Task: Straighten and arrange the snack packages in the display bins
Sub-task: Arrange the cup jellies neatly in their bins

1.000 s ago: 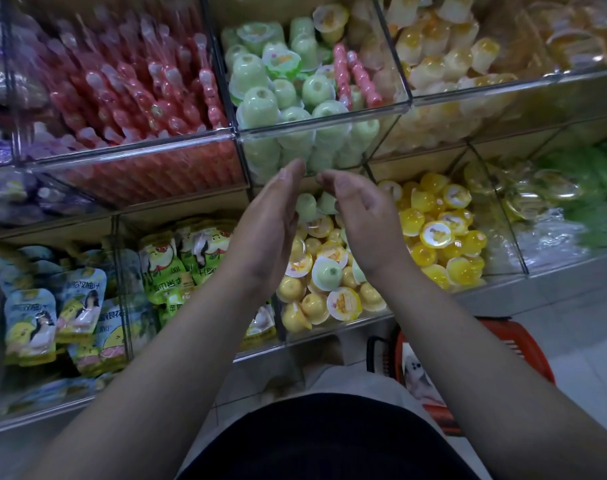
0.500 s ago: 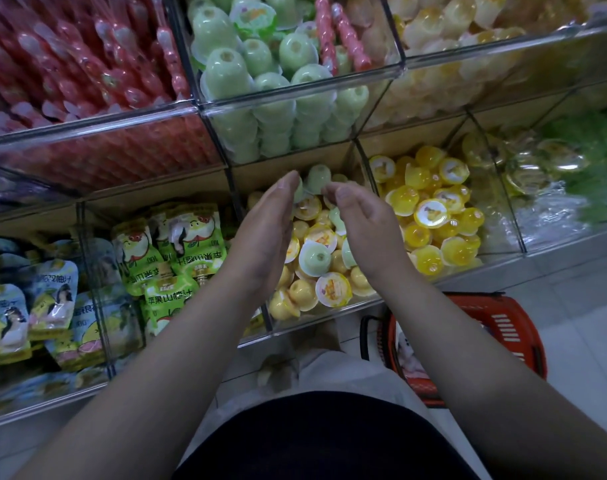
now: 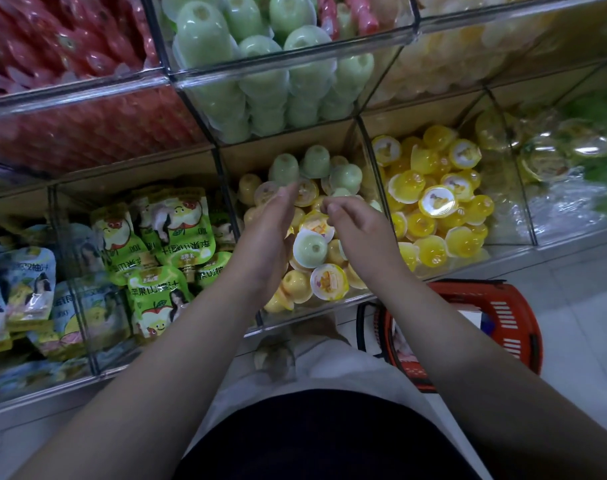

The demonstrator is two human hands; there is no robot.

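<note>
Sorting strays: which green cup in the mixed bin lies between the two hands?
The green cup between left hand and right hand; the others sit farther back.

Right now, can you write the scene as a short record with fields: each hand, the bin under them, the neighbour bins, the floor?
left hand: fingers straight, edge-on over the middle bin
right hand: fingers curled downward; whether it grips anything cannot be seen
bin contents: jelly cups, yellow and green mixed, lying in disorder
to its left: green pouches
to its right: yellow cups
floor: red basket
</note>
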